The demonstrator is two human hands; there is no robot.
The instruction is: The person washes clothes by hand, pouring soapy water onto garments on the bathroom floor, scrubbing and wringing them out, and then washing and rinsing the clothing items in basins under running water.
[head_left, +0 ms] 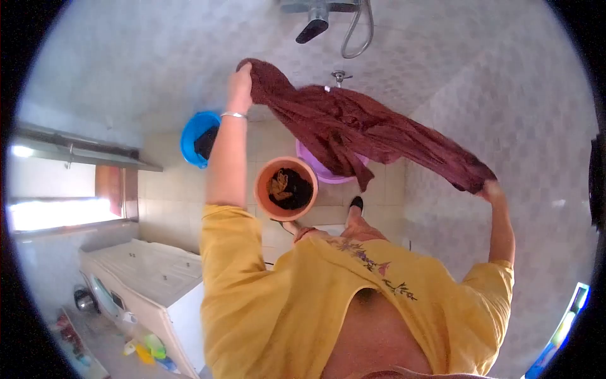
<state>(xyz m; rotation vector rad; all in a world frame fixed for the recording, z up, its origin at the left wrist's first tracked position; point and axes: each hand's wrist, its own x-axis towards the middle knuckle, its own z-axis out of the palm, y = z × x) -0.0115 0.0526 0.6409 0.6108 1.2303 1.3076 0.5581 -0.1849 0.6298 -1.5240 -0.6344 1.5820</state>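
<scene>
A dark maroon garment [353,123] is stretched wide between my two raised hands. My left hand [240,85] is closed on its upper left end. At the far right, my right hand [489,188] grips the other end; the fingers there are partly hidden and small. The cloth sags in the middle, and a loose flap hangs down in front of a purple basin [307,158], covering most of it. Below and left of the garment stands an orange-pink bucket [260,189] with dark cloth [297,196] and a brownish piece inside.
A blue tub [187,140] with dark cloth stands left by the wall. A tap [339,77] and a shower mixer [314,28] with a hose are on the wall ahead. A white washing machine [142,271] is at lower left, with bottles [151,347] beside it.
</scene>
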